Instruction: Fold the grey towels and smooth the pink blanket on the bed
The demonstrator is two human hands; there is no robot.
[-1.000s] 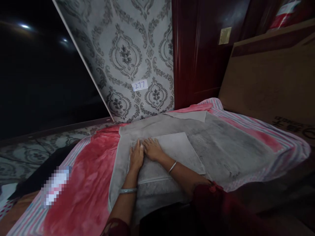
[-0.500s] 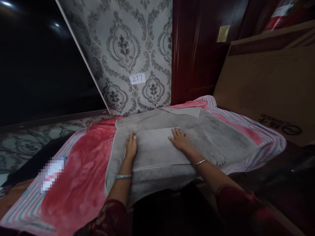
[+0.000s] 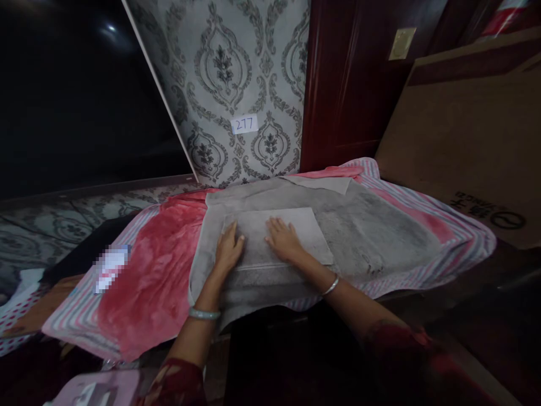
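A light grey rectangular piece, seemingly folded cloth [image 3: 296, 228], lies flat on a larger grey cloth [image 3: 372, 237]. My left hand [image 3: 229, 248] rests at its left edge, fingers stretched out and a bangle on the wrist. On the middle of the same piece lies my right hand [image 3: 282, 239], palm down with fingers spread. Neither hand grips anything. Beneath the grey cloth are a red plush cloth [image 3: 156, 276] and a striped cloth [image 3: 456, 242]. A flap of the grey cloth [image 3: 329, 184] is turned over near the wall.
A large dark screen [image 3: 84, 101] stands at the left, and a cardboard box [image 3: 473, 135] leans at the right. Patterned wallpaper [image 3: 224, 62] bears a paper label [image 3: 244, 124]. A pixelated item [image 3: 112, 269] lies on the left; a pink object [image 3: 101, 386] is below.
My right hand has slid left from the piece's right side to its middle. My left hand has stayed by the left edge. The view has shifted a little.
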